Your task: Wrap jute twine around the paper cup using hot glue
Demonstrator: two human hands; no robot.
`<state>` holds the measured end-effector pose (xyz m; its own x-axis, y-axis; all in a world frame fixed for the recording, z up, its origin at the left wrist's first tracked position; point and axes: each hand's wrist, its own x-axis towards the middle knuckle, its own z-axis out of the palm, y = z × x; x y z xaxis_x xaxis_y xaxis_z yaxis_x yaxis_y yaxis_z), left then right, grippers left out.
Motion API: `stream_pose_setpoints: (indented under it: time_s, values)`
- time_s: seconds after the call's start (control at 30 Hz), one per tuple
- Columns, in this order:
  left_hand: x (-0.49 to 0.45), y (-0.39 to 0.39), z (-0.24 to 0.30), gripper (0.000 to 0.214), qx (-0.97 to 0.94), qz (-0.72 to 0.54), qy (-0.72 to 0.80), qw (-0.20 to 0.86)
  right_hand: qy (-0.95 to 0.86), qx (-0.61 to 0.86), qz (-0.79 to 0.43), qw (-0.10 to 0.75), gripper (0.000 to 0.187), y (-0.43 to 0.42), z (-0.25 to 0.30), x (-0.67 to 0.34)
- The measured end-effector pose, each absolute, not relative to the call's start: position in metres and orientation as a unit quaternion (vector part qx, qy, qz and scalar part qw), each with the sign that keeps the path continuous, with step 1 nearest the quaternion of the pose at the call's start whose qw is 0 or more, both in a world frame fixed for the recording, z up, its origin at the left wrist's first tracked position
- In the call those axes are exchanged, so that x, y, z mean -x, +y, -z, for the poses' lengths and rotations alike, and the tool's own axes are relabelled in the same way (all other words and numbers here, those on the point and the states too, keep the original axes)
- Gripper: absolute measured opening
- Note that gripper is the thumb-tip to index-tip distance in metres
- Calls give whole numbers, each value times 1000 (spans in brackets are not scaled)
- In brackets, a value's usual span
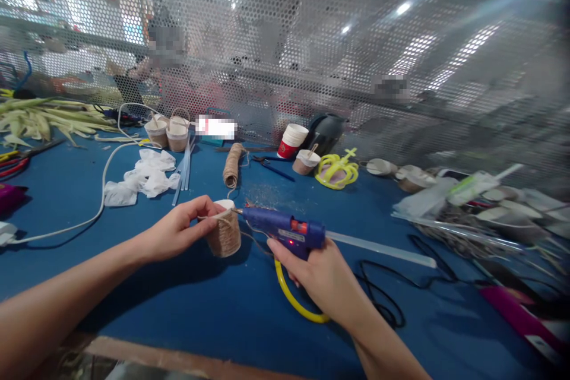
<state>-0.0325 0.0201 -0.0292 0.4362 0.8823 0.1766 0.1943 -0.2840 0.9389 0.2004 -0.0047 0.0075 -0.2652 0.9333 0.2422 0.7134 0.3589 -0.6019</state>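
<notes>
Cup (225,240), twine-wrapped, at the near centre of the table (240,320): I have its rim pinched between thumb and fingers of my left hand (184,228). My right hand (316,267) is curled round a glue gun (267,221), whose nozzle stands at the rim's right side; I cannot tell whether they touch. A twine roll (232,165) lies beyond the cup, a crown (337,173) farther right.

Clock ctr = white cup wrapped in brown twine (225,240): free lane at 6, bare blue tabletop (214,317) btw forearms (102,270). Blocked: 9 by L hand (184,228), 3 by blue plastic glue gun (282,228), 4 by R hand (314,273), then loose black cord (402,314). Narrow gap btw 11 & 12, translucent glue sticks (186,167) one side, brown twine roll (232,163) other; grey perforated metal panel (253,65) walls off 11 to 1
</notes>
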Motion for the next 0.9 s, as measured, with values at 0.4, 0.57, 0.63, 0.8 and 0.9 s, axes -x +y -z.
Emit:
stream_pose_setpoints:
  time_s: [0.4,0.57,0.63,0.8,0.9]
  values:
    - [36,23,32,18,-713,-369,373,465,-776,523,-205,288,18,-6,-8,-200]
    - [37,23,33,19,-715,-369,362,471,-768,529,-223,283,20,-3,-9,-202]
    - [38,23,33,19,-715,-369,361,472,-759,534,-240,285,24,-1,-8,-202]
    - [38,23,32,20,-710,-368,360,481,-727,559,-289,276,38,1,-5,-202]
    - [38,24,32,20,-712,-368,357,479,-726,558,-297,272,39,0,-3,-203]
